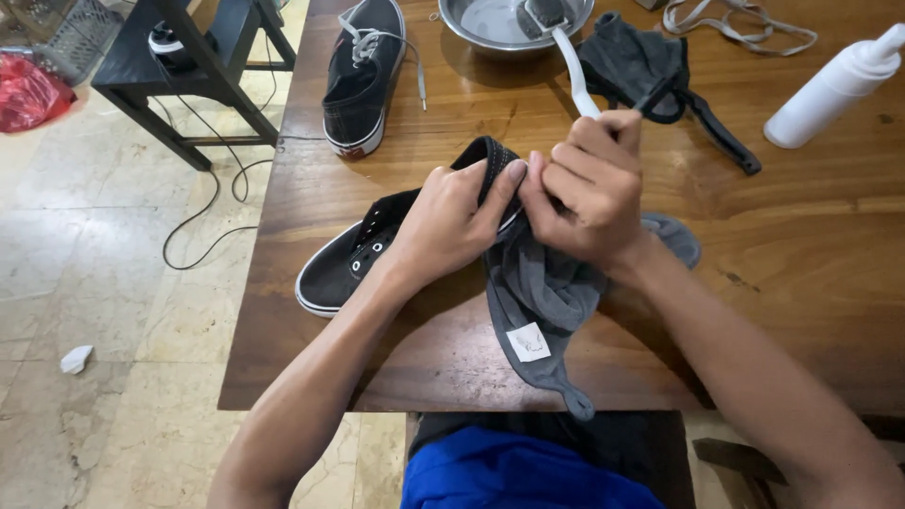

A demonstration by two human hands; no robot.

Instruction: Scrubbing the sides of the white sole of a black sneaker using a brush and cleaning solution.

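While my left hand [451,221] grips the laceless black shoe [363,254] by its heel, my right hand [589,184] pinches the grey cloth [542,292] against it; wiping looks midway, the second shoe [363,71] waiting.

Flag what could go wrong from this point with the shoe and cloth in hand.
The grey cloth hangs off the table edge and might slip to the floor if the right hand loosens. The black shoe held by the left hand lies near the table's left edge, so a hard rub could push it off. The metal bowl close behind could be knocked.
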